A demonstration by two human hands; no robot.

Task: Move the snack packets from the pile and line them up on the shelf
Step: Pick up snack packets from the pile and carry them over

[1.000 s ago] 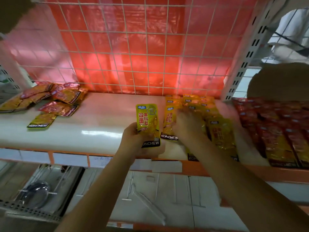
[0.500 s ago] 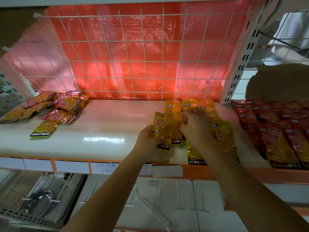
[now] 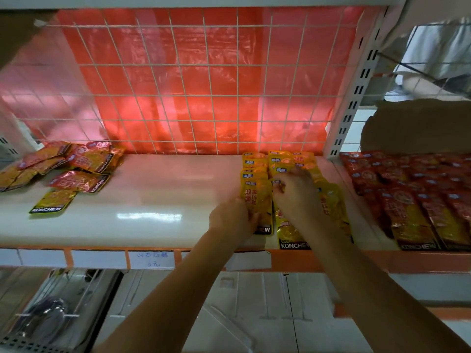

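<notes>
Both hands' fingers pinched yellow foil packets (image 3: 257,200) in forming rows; the jumbled red-and-yellow pile (image 3: 66,169) waited far leftward.

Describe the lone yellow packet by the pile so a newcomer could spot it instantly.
Start at the white shelf with the red mesh back. At its far left lies a pile of mostly red packets. The yellow packet lies flat at the pile's front edge, nearest the camera: the only mostly yellow one there, its black KONCHEW band facing forward.
</notes>
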